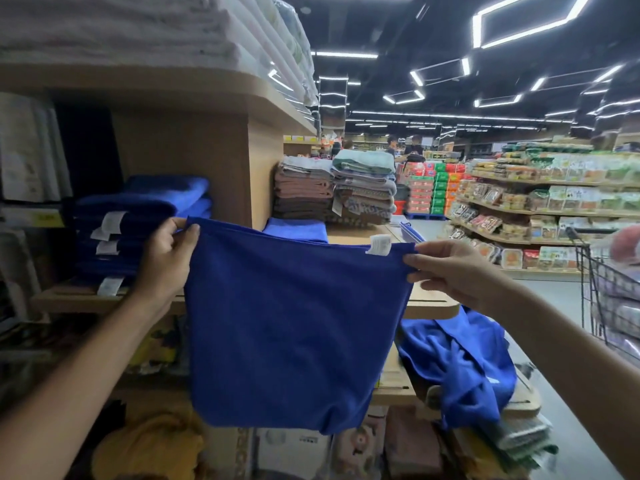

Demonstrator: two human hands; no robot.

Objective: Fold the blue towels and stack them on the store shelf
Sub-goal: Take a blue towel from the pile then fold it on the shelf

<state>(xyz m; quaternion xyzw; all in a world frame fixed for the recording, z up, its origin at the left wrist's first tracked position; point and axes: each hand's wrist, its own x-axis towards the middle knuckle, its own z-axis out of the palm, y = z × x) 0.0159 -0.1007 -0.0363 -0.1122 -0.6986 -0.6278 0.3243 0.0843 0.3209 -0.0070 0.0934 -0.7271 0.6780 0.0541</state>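
Observation:
A blue towel (pixel 291 327) hangs doubled in front of me, stretched between both hands. My left hand (pixel 166 258) pinches its top left corner. My right hand (pixel 446 268) pinches the top right corner, close to a white label (pixel 380 244). Behind my left hand a stack of folded blue towels (pixel 138 223) with white tags lies on the wooden shelf (pixel 79 296). One more folded blue towel (pixel 294 230) lies on the shelf further right. Loose, unfolded blue towels (pixel 460 365) are heaped on the lower shelf at the right.
Folded brown and patterned towels (pixel 332 192) are stacked at the shelf's far end. White towels (pixel 138 26) fill the top shelf. A wire shopping cart (pixel 609 292) stands at the right in the aisle. Grocery shelves (pixel 540 209) and people are further back. Yellow goods (pixel 152 445) sit below.

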